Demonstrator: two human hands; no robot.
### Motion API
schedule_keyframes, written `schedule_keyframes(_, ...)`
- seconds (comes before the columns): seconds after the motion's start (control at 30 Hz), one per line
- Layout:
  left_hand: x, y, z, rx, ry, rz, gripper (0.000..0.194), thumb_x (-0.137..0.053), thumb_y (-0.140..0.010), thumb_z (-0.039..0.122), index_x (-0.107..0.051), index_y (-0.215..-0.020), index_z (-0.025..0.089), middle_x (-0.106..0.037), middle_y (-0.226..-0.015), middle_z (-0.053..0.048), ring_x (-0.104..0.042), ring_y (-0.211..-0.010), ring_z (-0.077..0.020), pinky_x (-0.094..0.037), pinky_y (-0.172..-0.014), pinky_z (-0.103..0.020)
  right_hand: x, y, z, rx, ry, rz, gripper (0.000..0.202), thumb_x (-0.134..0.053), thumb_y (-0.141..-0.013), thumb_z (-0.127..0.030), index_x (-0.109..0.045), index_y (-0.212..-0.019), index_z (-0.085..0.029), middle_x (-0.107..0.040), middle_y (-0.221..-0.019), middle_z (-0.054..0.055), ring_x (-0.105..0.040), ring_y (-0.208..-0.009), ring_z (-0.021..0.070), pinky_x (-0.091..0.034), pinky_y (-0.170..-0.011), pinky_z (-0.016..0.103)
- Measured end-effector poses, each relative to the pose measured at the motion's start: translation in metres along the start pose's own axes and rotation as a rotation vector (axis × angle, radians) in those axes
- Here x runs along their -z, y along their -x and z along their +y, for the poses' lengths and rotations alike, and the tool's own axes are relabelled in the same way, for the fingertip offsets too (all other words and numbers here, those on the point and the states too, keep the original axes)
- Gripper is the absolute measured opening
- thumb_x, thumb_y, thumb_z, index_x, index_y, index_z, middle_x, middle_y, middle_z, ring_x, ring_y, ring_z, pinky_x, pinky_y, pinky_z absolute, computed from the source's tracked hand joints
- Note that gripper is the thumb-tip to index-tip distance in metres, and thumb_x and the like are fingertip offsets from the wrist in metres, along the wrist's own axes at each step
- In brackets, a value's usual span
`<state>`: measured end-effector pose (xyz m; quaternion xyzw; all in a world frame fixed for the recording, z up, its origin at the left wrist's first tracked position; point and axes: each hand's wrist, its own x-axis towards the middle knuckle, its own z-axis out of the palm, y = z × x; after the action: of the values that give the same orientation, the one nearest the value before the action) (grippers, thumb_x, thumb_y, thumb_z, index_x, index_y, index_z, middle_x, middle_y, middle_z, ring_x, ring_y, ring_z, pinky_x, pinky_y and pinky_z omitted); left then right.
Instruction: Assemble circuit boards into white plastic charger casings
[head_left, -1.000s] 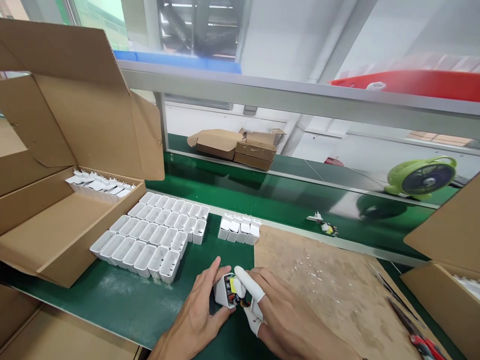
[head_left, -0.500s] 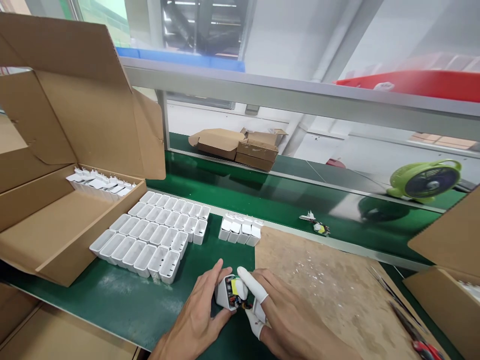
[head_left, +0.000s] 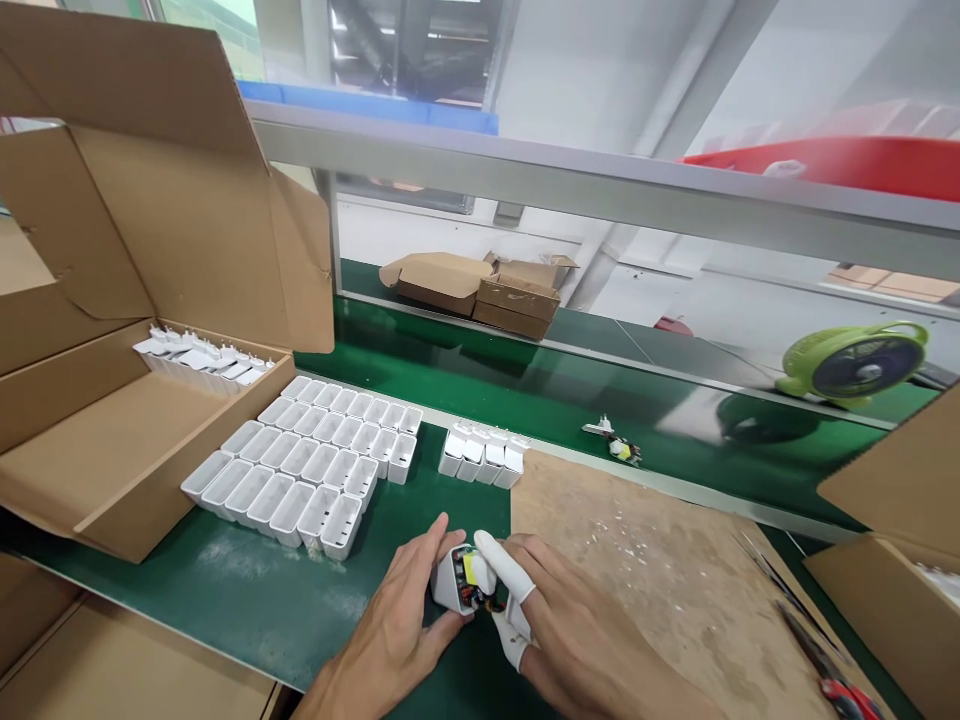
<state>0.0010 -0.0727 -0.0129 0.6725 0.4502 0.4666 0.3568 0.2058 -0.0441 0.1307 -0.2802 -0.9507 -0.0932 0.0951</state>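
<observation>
My left hand point(head_left: 397, 612) is closed round a white plastic housing point(head_left: 444, 586), tilted with its open end to the right. At that opening sits a circuit board point(head_left: 464, 592) with a yellow-wrapped part, partly inside the housing. My right hand point(head_left: 566, 615), with white covers on thumb and forefinger, pinches the board's outer end. A white piece point(head_left: 516, 618) shows between those fingers, mostly hidden. To the left stand rows of open white housings point(head_left: 300, 465). Beyond my hands is a short row of housings with white plug caps point(head_left: 481, 455).
An open cardboard box point(head_left: 172, 440) at left holds capped units. A brown board point(head_left: 637, 550) lies at right, with tweezers point(head_left: 787, 590) and red-handled scissors point(head_left: 832, 665) by another box point(head_left: 877, 590). A loose circuit board point(head_left: 622, 449) lies on the green belt point(head_left: 540, 400). A green fan point(head_left: 855, 365) stands behind.
The loose circuit board on the green belt has shifted left. My hands keep nearly the same hold on the housing and board. The view has tilted slightly.
</observation>
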Motion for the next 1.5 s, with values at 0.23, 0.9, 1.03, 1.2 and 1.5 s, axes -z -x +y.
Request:
schedule_keyframes(0.23, 0.002, 0.001, 0.002, 0.063, 0.02, -0.012, 0.094, -0.066, -0.1, 0.026, -0.004, -0.163, 0.06, -0.055, -0.162, 0.004, -0.05, -0.149, -0.0272, -0.044, -0.126, -0.062, -0.006, 0.003, 0.003, -0.003, -0.068, -0.048, 0.053, -0.05, -0.069, -0.002, -0.053, -0.121, -0.014, -0.067, -0.114, 0.012, -0.064, -0.099, 0.0282, -0.065, -0.081, 0.042)
schedule_keyframes(0.9, 0.0, 0.001, -0.001, 0.058, 0.025, 0.01, 0.094, -0.067, -0.1, 0.027, -0.006, -0.164, 0.057, -0.057, -0.161, 0.002, -0.051, -0.149, -0.028, -0.044, -0.126, -0.06, 0.003, -0.003, 0.009, 0.041, -0.171, -0.067, 0.047, -0.049, -0.073, -0.003, -0.051, -0.118, -0.015, -0.067, -0.115, 0.016, -0.065, -0.098, 0.0296, -0.068, -0.08, 0.043)
schedule_keyframes(1.03, 0.0, 0.002, 0.0, 0.065, 0.035, 0.002, 0.095, -0.067, -0.099, 0.024, -0.005, -0.163, 0.059, -0.056, -0.161, 0.003, -0.051, -0.148, -0.0284, -0.044, -0.126, -0.064, 0.002, -0.001, 0.011, 0.025, -0.214, -0.072, 0.051, -0.049, -0.074, -0.003, -0.051, -0.124, -0.014, -0.066, -0.12, 0.016, -0.064, -0.104, 0.0292, -0.068, -0.086, 0.042)
schedule_keyframes(1.2, 0.001, 0.0, 0.001, 0.039, 0.024, 0.005, 0.095, -0.066, -0.1, 0.025, -0.005, -0.164, 0.059, -0.057, -0.161, 0.002, -0.051, -0.148, -0.0288, -0.046, -0.125, -0.063, -0.001, -0.001, 0.009, 0.025, -0.187, -0.12, 0.046, -0.049, -0.074, -0.003, -0.057, -0.118, -0.013, -0.067, -0.119, 0.016, -0.063, -0.102, 0.0299, -0.067, -0.083, 0.045)
schedule_keyframes(1.5, 0.003, -0.001, 0.003, 0.081, 0.074, -0.063, 0.097, -0.069, -0.099, 0.029, -0.003, -0.162, 0.063, -0.053, -0.164, 0.007, -0.051, -0.15, -0.0265, -0.044, -0.127, -0.062, 0.003, -0.007, 0.013, -0.02, -0.285, -0.202, 0.043, -0.052, -0.074, -0.001, -0.056, -0.115, -0.014, -0.066, -0.121, 0.016, -0.062, -0.104, 0.029, -0.064, -0.087, 0.045)
